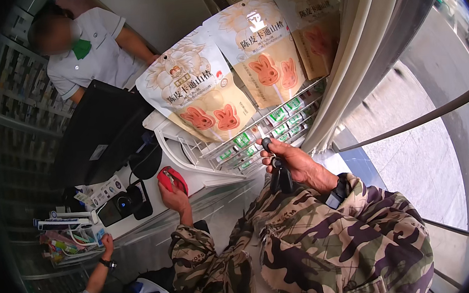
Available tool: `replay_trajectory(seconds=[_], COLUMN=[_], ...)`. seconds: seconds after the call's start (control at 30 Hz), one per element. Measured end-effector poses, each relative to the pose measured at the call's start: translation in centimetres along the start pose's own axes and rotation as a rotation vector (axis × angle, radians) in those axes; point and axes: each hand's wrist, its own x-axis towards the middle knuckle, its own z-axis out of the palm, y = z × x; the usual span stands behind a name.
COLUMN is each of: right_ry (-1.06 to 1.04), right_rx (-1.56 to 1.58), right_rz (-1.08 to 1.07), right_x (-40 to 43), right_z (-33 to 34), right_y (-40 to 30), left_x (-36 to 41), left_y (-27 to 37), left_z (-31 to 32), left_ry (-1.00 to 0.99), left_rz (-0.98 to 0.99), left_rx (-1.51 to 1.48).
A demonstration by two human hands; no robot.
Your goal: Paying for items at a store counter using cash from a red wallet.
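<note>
My left hand point(175, 199) holds a small red zippered pouch point(182, 180) at the rounded edge of the white counter point(199, 183). The pouch's zipper side faces up; its contents cannot be made out. In my right hand point(297, 166) a key with a black head point(266, 143) is pinched between thumb and fingers, its blade pointing away from me. Black key fobs point(280, 178) dangle below that grip. Just beyond this hand is a wire rack point(243, 154) of small green-and-white packages point(279, 116).
Large printed snack pouches point(195, 86) hang above the rack. A monitor point(98, 134) and a payment device point(115, 208) stand on the counter. Behind it is a person in white point(94, 50). Another person's hand point(107, 242) is near a goods basket point(68, 243). Strip curtains point(360, 45) hang right.
</note>
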Motion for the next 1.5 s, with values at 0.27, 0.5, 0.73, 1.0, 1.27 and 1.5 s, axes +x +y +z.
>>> replay_trajectory(seconds=[0.27, 0.5, 0.73, 1.0, 1.27, 1.5], right_ry=[-0.026, 0.158, 0.244, 0.309, 0.364, 0.337], right_rx=[0.038, 0.046, 0.031, -0.401, -0.775, -0.792], right_rz=[0.0, -0.081, -0.244, -0.644, -0.798, -0.721], right_x=[-0.4, -0.5, -0.7, -1.2, -0.1, 0.5], right_z=[-2.3, -3.9, -4.0, -2.8, -2.4, -2.3], right_y=[0.7, 0.5, -1.0, -4.4, -6.1, -5.2], left_x=[0.1, -0.2, 0.1, 0.1, 0.1, 0.1], left_y=[0.2, -0.8, -0.2, 0.3, -0.4, 0.0], left_z=[-0.6, 0.0, -0.5, -0.5, -0.1, -0.3], left_ry=[0.014, 0.007, -0.02, -0.028, -0.003, -0.019], left_rz=[-0.004, -0.018, -0.037, -0.047, -0.015, -0.03], left_rx=[-0.001, -0.001, -0.015, 0.05, 0.007, 0.003])
